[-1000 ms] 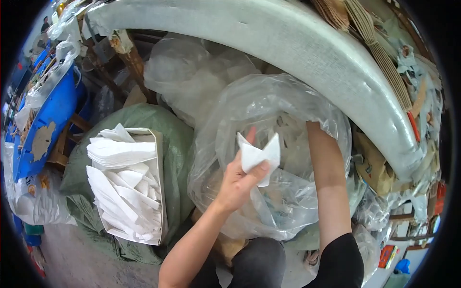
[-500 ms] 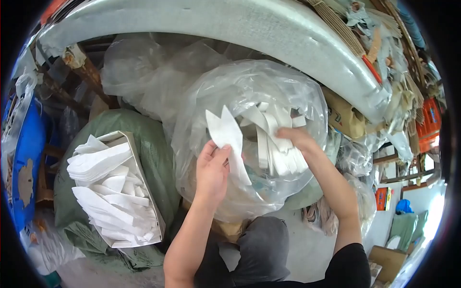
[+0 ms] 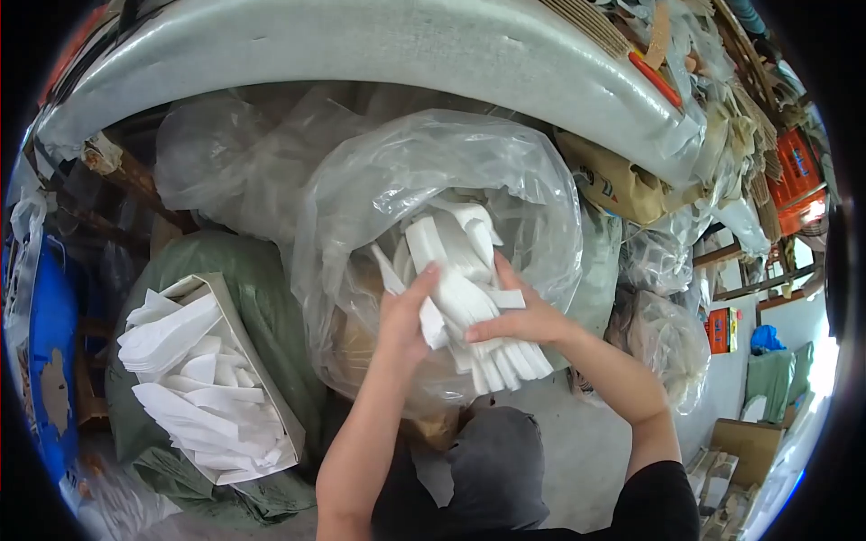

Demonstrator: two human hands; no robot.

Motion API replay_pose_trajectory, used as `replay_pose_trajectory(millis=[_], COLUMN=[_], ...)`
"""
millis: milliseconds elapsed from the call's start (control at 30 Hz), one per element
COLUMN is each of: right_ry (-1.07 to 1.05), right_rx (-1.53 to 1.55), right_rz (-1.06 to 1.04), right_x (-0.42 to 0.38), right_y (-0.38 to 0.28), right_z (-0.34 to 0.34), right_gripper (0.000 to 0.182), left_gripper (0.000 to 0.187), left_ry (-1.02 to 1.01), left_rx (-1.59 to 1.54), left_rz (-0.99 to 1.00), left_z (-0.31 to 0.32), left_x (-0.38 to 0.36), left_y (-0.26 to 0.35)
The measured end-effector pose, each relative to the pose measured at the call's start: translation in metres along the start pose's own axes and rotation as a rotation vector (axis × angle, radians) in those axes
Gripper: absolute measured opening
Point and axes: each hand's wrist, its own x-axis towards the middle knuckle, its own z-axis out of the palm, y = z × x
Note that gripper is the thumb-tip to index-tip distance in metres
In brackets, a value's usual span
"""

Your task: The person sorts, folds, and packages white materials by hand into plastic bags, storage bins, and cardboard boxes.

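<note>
A thick bundle of white fabric-like pieces [image 3: 462,293] is between my two hands, over the mouth of a large clear plastic bag [image 3: 541,189]. My left hand [image 3: 408,316] grips the bundle's left side, with a pointed white piece sticking up beside the thumb. From the right, my right hand [image 3: 523,316] clasps the same bundle, thumb across its front. The lower ends of the strips fan out below my fingers. The inside of the bag is partly hidden by the bundle.
At left, an open cardboard box [image 3: 262,370] full of similar white pieces rests on a green sack [image 3: 239,261]. A silvery wrapped surface [image 3: 379,50] curves across the back. A blue container [image 3: 54,361] stands far left, and a brown paper bag [image 3: 622,185] lies right.
My right hand has lifted the bundle out of the bag toward me. My left hand, which held a forked white piece apart, has joined it on the bundle. The view has shifted slightly.
</note>
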Motion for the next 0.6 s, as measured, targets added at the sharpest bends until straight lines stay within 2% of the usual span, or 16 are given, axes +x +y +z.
replay_pose_trajectory(millis=[167,333,467,500,600], right_ry=[-0.029,0.076,0.110,0.109,0.125], right_rx=[0.216,0.260,-0.181,-0.182,-0.133], right_rz=[0.071,0.224,0.179,0.175,-0.023], right_x=[0.004,0.003,0.005,0.005,-0.001], right_y=[0.025,0.029,0.020,0.021,0.035], right_z=[-0.007,-0.009,0.011,0.011,0.007], right_gripper=[0.123,0.121,0.120,0.120,0.119], left_gripper=[0.052,0.052,0.060,0.060,0.062], left_ry=[0.073,0.167,0.102,0.102,0.122], left_rx=[-0.071,0.227,0.067,0.067,0.001], left_rz=[-0.021,-0.006,0.061,0.065,0.010], left_z=[-0.019,-0.007,-0.010,-0.010,-0.009], left_x=[-0.002,-0.012,-0.011,-0.013,-0.027], left_y=[-0.001,-0.009,-0.022,-0.020,-0.013])
